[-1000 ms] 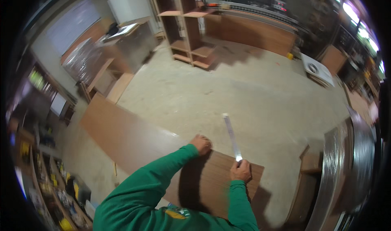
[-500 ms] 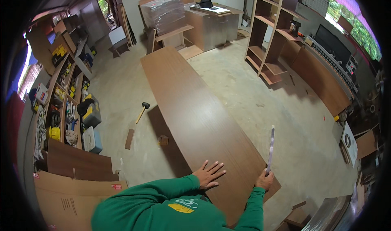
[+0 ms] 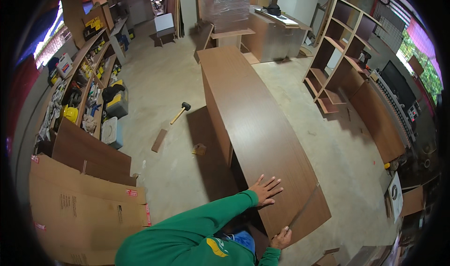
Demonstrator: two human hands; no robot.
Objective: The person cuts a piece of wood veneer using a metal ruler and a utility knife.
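A long brown wood-grain cabinet (image 3: 253, 116) lies on the floor, its broad panel facing up and a dark opening along the left side. My left hand (image 3: 266, 190) rests flat on this panel near the close end, fingers spread. Low at the panel's near edge, my right hand (image 3: 281, 238) is closed around one end of a thin, flat, ruler-like strip (image 3: 305, 205). That strip slants away to the right over the panel, close to its end; whether it touches the surface I cannot tell. Any markings on it are too small to make out.
Left of the cabinet a mallet (image 3: 180, 112) with a black head and a small wood piece (image 3: 159, 140) lie on the floor. Flattened cardboard (image 3: 89, 209) and a tool shelf (image 3: 89, 85) line the left. A tall open shelf unit (image 3: 335, 55) stands at the far right.
My right hand has moved left and nearer to me, bringing the strip from beyond the right edge to over the panel. My left hand stays flat on the panel. The view has shifted.
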